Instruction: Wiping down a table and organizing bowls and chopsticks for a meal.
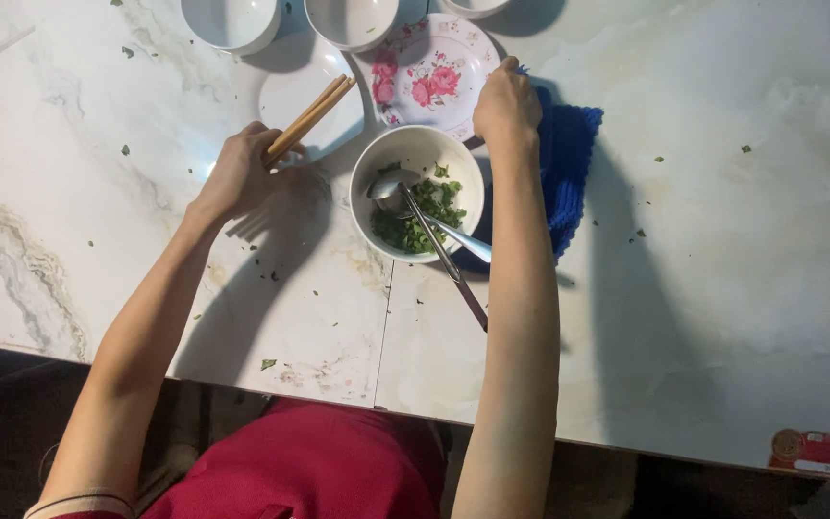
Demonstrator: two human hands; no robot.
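1. We see the left hand on the left, curled shut around a pair of wooden chopsticks. There are two sticks, thin and light brown, and their tips point up and to the right over a plain white plate.
2. We count three white bowls along the far edge: one on the left, one in the middle, and one that is mostly cut off.
3. Near the middle sits a fourth round white bowl with chopped green leaves inside. Two shiny metal spoons rest in it, with their handles sticking out toward the near right.
4. Just behind that bowl is a plate with pink flowers. That makes two plates.
5. On the right, the right hand is closed on a bumpy blue cloth, pressing it on the table.
6. The table is smooth, pale marble with tiny green bits scattered on it.
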